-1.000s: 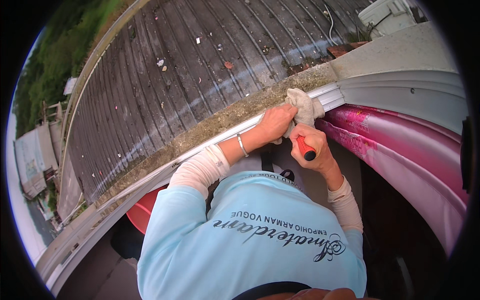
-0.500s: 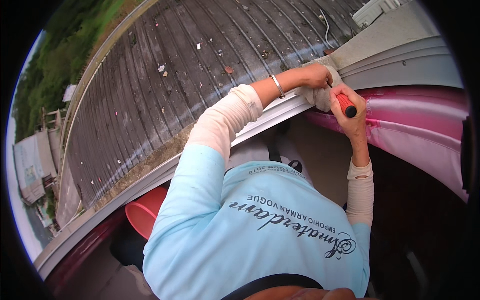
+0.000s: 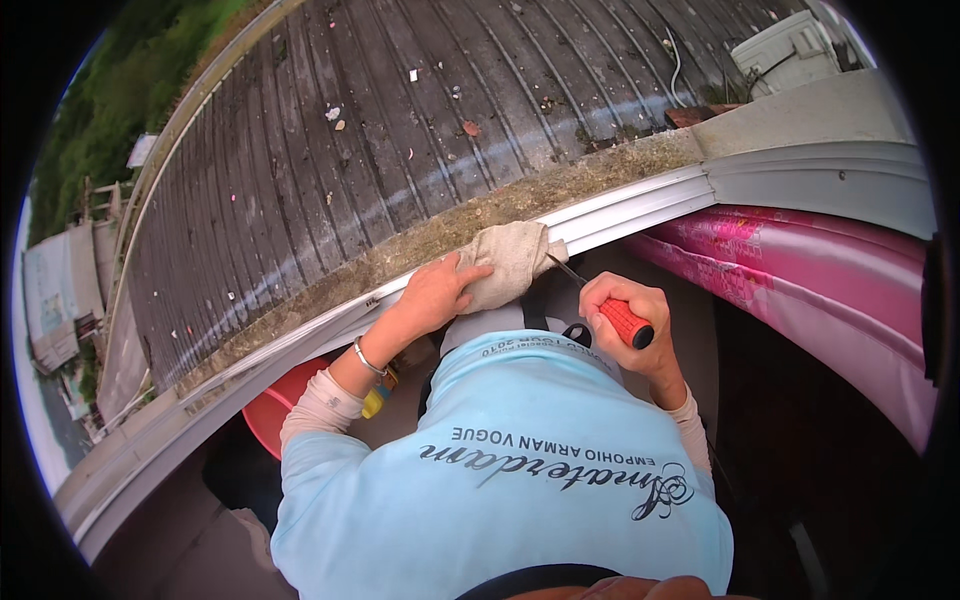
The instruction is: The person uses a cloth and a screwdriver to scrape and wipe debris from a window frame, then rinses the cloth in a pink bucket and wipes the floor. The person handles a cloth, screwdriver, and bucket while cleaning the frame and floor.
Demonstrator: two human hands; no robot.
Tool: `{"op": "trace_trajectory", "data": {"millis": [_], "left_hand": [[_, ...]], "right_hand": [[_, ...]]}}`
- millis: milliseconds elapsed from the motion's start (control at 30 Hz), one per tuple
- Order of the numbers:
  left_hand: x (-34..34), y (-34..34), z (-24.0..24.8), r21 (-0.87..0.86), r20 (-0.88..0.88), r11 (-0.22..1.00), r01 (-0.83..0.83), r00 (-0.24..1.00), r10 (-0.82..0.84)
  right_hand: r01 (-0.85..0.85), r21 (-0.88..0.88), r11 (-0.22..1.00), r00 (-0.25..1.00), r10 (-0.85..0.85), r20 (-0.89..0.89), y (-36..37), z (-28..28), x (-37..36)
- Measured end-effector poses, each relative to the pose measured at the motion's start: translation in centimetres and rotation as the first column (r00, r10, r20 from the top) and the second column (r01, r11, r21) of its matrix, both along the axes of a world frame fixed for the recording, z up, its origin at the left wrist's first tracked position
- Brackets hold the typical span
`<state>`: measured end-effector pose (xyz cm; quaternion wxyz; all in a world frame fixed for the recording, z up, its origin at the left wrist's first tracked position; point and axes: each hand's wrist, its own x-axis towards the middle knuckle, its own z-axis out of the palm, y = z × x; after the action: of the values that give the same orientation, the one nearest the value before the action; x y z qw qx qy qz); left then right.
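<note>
Head view: L hand (image 3: 432, 298), fingers partly spread, touches beige cloth (image 3: 508, 262) lying over white window track (image 3: 635, 210); can't tell if gripping. R hand (image 3: 660, 328) closed round red-handled tool (image 3: 623, 320), thin tip at cloth's R edge.

Rag (image 3: 508, 258): matt cloth, coarse weave. Screwdriver-like tool (image 3: 622, 318): textured, rubbery-looking handle, thin metal shaft (image 3: 568, 268). Window track (image 3: 630, 208) smooth metal, faint sheen; concrete ledge (image 3: 600, 178) rough, matt; curtain (image 3: 800, 280) glossy, satin-like cloth.
</note>
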<state>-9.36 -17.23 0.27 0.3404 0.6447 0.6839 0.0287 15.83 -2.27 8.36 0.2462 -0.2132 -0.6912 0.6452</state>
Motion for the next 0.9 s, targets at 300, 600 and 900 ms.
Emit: {"op": "trace_trajectory", "data": {"millis": [300,600,900], "left_hand": [[3.1,3.5,-4.4,0.277,0.209,0.959,-0.051,0.978,-0.008],[7.1,14.1,-6.1,0.123,0.328,0.992,-0.04,0.945,-0.002],[17.2,26.9,-8.9,0.329,0.019,0.926,0.186,0.979,-0.203]], "right_hand": [[0.148,0.015,0.989,0.983,-0.149,0.11,1.6,0.4,3.5],[0.338,-0.04,0.94,0.936,-0.332,0.117,3.3,1.6,8.2],[0.488,-0.053,0.871,0.871,-0.482,0.099,5.3,2.6,12.1]]}}
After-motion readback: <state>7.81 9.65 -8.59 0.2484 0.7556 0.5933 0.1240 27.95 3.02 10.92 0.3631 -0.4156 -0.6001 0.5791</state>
